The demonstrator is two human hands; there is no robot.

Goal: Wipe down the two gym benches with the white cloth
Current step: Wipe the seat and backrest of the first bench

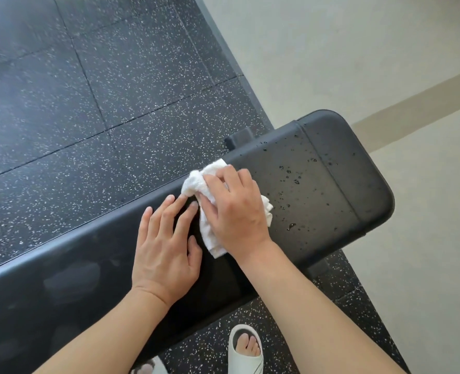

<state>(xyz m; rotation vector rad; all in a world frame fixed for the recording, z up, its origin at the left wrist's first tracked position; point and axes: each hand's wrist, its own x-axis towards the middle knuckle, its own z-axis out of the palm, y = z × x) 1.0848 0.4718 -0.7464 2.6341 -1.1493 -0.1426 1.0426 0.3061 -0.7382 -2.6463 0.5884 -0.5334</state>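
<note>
Streaks are the first risk, and they would start at the left of the frame: the long stretch of bench [75,279] there looks dull and already dry, though glare and reflections make it hard to be sure that it has been wiped at all. Moving toward the centre, the left hand [164,247] lies flat on the pad with fingers straight and slightly spread, their tips just beside the cloth [196,182]; if that hand takes weight while the pad is damp, it may slip or leave fresh prints on cleaned vinyl. The cloth is bunched, not spread, and sits on the bench top at centre frame, its upper corner at the far edge. The right hand [235,209] covers it, palm down, fingers curled over the folds and gripping them against the pad. A wad this small touches little surface, so passes could leave gaps, and a loose tail might drag off the far edge. To the right, droplets [295,182] dot the end section past the seam [328,168]; these are probably the next target, and liquid could be pushed into that seam or off the rounded end onto the floor [425,238], where a sandal [246,349] at the lower centre might meet a wet patch. Only one bench shows.
</note>
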